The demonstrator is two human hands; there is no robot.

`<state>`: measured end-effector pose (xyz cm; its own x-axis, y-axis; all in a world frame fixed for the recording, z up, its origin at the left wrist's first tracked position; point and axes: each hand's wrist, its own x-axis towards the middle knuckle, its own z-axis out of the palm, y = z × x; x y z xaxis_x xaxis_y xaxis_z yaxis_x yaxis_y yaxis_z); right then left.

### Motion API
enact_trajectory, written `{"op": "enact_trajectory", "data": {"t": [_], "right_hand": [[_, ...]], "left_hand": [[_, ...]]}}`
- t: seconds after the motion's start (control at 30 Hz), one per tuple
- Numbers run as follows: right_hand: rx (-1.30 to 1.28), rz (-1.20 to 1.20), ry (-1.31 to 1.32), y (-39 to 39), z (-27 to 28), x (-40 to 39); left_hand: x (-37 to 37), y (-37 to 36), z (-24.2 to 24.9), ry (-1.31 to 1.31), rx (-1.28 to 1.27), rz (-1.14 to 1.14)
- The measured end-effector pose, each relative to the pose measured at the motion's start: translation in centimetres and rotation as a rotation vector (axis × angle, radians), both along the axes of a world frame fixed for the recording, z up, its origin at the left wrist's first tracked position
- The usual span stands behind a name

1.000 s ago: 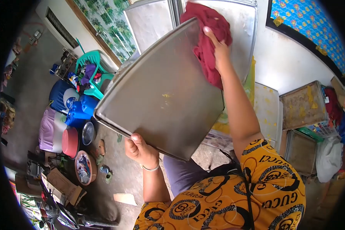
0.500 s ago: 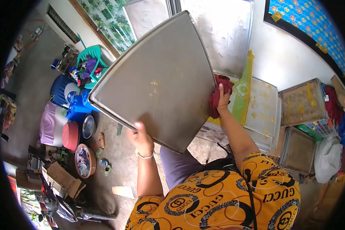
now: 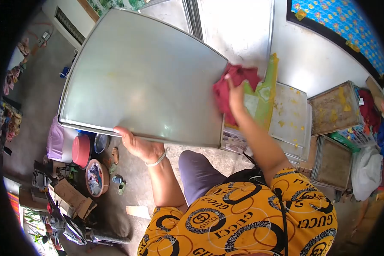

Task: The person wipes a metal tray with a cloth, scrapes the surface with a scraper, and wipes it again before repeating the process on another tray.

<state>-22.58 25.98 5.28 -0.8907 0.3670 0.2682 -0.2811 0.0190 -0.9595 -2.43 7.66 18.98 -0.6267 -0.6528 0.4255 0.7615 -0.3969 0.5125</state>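
Observation:
A large flat metal tray (image 3: 145, 81) is held up in front of me, its broad grey face toward the camera. My left hand (image 3: 138, 145) grips its lower edge, the thumb over the rim and the other fingers hidden behind. At the tray's right edge, my right hand (image 3: 235, 96) is closed on a dark red cloth (image 3: 222, 91), which lies against the rim and is slightly blurred. Part of the cloth hangs loose beyond the hand.
More trays (image 3: 290, 111) with yellow bits lie at the right, near a yellow-green sheet (image 3: 266, 102). Stained trays (image 3: 335, 111) lean beside a white plastic bag (image 3: 365, 175). On the left floor stand a basin of clothes (image 3: 97, 179), slippers and a motorbike (image 3: 72, 228).
The tray has turned and shifted left, showing its face more squarely. My left hand has moved left with it. My right hand and the cloth have moved slightly left and up.

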Motion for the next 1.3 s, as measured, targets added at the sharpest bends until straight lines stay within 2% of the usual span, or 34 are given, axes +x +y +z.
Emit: {"op": "enact_trajectory", "data": {"t": [0.03,0.07,0.13,0.17,0.2,0.27,0.37,0.47,0.5,0.6,0.67,0.77,0.87,0.9,1.0,1.1,1.2,1.23,1.27,1.3], "right_hand": [[-0.002,0.046,-0.136,-1.3,2.2,4.7],[0.061,0.087,-0.212,-2.3,1.8,6.9],[-0.113,0.329,-0.108,-3.2,-0.8,10.6],[0.034,0.297,-0.236,-3.4,-0.5,13.3],[0.098,0.364,-0.37,-3.3,-1.1,15.0],[0.401,0.483,-0.152,-1.7,-2.3,16.5],[0.606,0.745,-0.22,2.5,-2.4,14.8],[0.513,0.443,-0.001,5.1,-2.2,11.0],[0.476,0.336,0.063,5.6,-3.1,8.6],[0.297,0.213,0.161,6.8,-0.2,4.1],[0.293,0.14,0.19,7.1,1.2,1.9],[0.69,0.379,-0.055,7.6,0.8,-0.6],[1.274,0.734,-0.006,10.3,-0.9,-1.9],[1.118,0.593,-0.004,11.2,-1.6,-1.6],[0.055,0.637,-0.558,12.9,1.2,1.6],[-0.56,0.904,-0.621,13.3,3.4,6.3],[-0.574,0.503,-0.422,13.7,0.1,6.6],[-0.627,0.373,-0.466,14.1,0.0,6.7],[-0.64,0.328,-0.486,15.5,-1.1,6.5],[-0.651,0.284,-0.503,17.7,-3.3,5.6]], "left_hand": [[-0.8,0.7,0.5,0.003,0.0,0.143],[-1.1,1.1,0.8,-0.022,-0.027,0.233],[-1.5,1.4,1.3,-0.068,-0.084,0.416],[-1.7,1.2,1.1,-0.089,-0.12,0.47],[-1.8,0.7,0.7,-0.094,-0.139,0.482],[-1.8,-0.6,0.1,-0.107,-0.179,0.509],[-1.7,-2.3,-0.2,-0.089,-0.128,0.481],[-1.2,-3.7,-0.7,-0.034,-0.081,0.417],[-1.1,-4.5,-1.4,0.011,-0.096,0.327],[-0.1,-4.9,-1.3,0.07,-0.026,0.211],[0.6,-5.1,-1.2,0.034,0.026,0.218],[1.5,-5.7,-1.0,0.005,0.112,0.225],[1.4,-6.3,-2.1,-0.016,0.203,0.133],[1.1,-6.1,-2.6,-0.032,0.234,0.123],[0.1,-5.8,-5.3,-0.065,0.263,-0.035],[-2.2,-1.3,-7.0,-0.232,0.229,0.088],[-3.5,2.9,-11.0,-0.346,0.321,-0.161],[-3.6,4.5,-12.2,-0.375,0.343,-0.263],[-3.8,5.5,-13.8,-0.397,0.411,-0.433],[-3.7,6.6,-15.3,-0.464,0.492,-0.499]]}}
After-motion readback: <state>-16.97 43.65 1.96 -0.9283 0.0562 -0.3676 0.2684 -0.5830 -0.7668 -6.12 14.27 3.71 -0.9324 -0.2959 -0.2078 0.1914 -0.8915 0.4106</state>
